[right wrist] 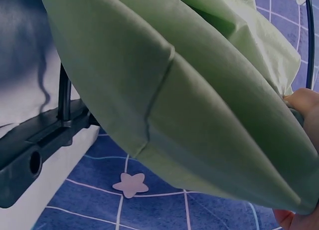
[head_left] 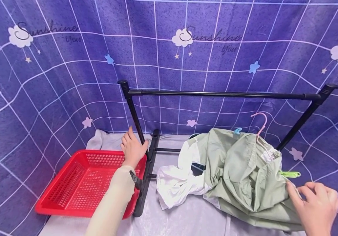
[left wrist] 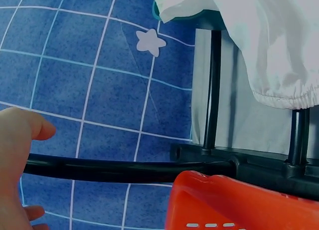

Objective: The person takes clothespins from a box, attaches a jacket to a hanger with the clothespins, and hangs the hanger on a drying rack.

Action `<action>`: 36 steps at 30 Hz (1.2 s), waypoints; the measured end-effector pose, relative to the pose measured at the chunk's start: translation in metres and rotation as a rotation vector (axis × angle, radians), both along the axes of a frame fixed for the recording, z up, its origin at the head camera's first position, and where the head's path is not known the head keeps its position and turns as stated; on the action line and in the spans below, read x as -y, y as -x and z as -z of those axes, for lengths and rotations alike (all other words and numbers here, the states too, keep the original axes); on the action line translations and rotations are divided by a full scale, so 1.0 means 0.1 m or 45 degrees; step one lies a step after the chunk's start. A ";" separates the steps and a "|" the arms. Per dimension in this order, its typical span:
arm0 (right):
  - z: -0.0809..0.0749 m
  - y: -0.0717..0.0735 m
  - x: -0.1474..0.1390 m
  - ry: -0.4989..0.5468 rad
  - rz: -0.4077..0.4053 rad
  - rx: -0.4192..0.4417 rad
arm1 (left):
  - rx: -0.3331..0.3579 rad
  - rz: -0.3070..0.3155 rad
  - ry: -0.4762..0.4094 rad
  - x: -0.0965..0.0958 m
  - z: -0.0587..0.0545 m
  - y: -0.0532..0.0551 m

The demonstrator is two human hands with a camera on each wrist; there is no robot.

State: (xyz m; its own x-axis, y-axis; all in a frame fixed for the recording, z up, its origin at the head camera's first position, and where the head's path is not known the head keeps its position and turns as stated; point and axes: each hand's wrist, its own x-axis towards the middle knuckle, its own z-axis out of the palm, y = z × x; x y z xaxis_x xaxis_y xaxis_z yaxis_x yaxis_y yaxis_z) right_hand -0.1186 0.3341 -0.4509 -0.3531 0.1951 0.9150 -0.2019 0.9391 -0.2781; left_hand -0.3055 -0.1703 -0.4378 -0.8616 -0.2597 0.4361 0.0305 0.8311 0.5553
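A sage-green and white jacket [head_left: 231,170] lies bunched over the base of a black garment rack [head_left: 222,94]. The hook of a pink hanger [head_left: 264,126] sticks up from it. At the jacket's right edge, my right hand [head_left: 319,200] pinches the fabric between thumb and fingers; in the right wrist view the green cloth [right wrist: 164,100] stretches away from that grip. My left hand [head_left: 133,147] is beside the rack's left post [head_left: 134,113], fingers extended and thumb apart. From the left wrist, the post [left wrist: 114,170] runs behind this hand [left wrist: 17,165].
To the left stands a red plastic basket [head_left: 80,183] with perforated sides, its right rim against the rack's foot [head_left: 142,196]. A light-green plastic piece [head_left: 290,174] juts from the jacket's right side, and a small blue one [head_left: 238,131] shows on top. Purple grid-patterned cloth [head_left: 157,59] surrounds the table.
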 end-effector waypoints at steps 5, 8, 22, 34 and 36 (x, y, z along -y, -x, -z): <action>-0.03 0.00 0.02 0.016 -0.010 0.017 | -0.006 -0.012 0.006 -0.01 0.02 0.04; -0.04 0.00 0.04 0.011 -0.017 0.012 | -0.006 -0.009 0.022 -0.01 0.04 0.06; -0.17 -0.01 0.16 -0.077 -0.049 -0.053 | -0.235 -0.042 0.052 -0.08 0.15 0.15; -0.37 -0.05 0.27 -0.147 -0.073 -0.103 | -0.279 -0.056 0.086 -0.08 0.17 0.17; -0.40 -0.06 0.29 -0.148 -0.079 -0.112 | -0.288 -0.062 0.088 -0.09 0.17 0.17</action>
State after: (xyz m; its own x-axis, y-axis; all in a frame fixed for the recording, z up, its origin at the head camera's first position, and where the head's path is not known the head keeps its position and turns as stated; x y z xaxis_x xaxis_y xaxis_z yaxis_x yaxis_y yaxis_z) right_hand -0.1130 0.3050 -0.4110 -0.2790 0.0664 0.9580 -0.2796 0.9488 -0.1472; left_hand -0.3225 -0.1616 -0.4545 -0.7268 -0.2615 0.6351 0.1066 0.8705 0.4804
